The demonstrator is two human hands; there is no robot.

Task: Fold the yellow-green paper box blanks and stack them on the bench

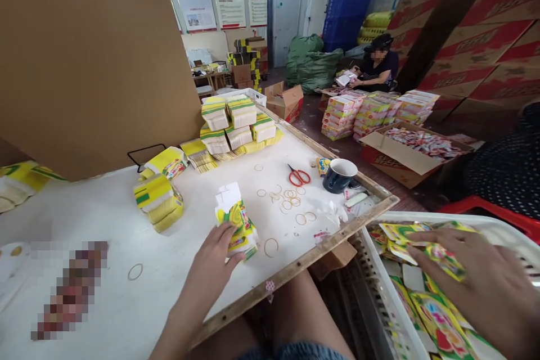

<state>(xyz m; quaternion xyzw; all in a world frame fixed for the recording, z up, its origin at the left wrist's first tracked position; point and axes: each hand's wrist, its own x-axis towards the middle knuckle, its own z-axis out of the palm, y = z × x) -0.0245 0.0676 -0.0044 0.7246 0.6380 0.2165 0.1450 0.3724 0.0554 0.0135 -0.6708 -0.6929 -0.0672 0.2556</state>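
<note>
My left hand (217, 247) rests on a small pile of flattened yellow-green candy boxes (242, 224) on the white table, fingers over its left side and thumb at the near edge. White flaps stick out at the pile's far end. Out to the right, my right hand (481, 275) is over a white plastic basket (375, 292), slightly blurred, with a small yellow-green candy box (445, 260) between thumb and fingers. More boxes of the same print (439, 315) lie loosely in the basket. Part of the right hand's grip is hidden behind its back.
Bundled cartons (230, 124) are stacked at the table's back, another bundle (158, 199) at left. Rubber bands (290, 199), red-handled scissors (299, 177) and a dark mug (340, 174) lie toward the right edge. A person (377, 67) sits beyond, among boxes.
</note>
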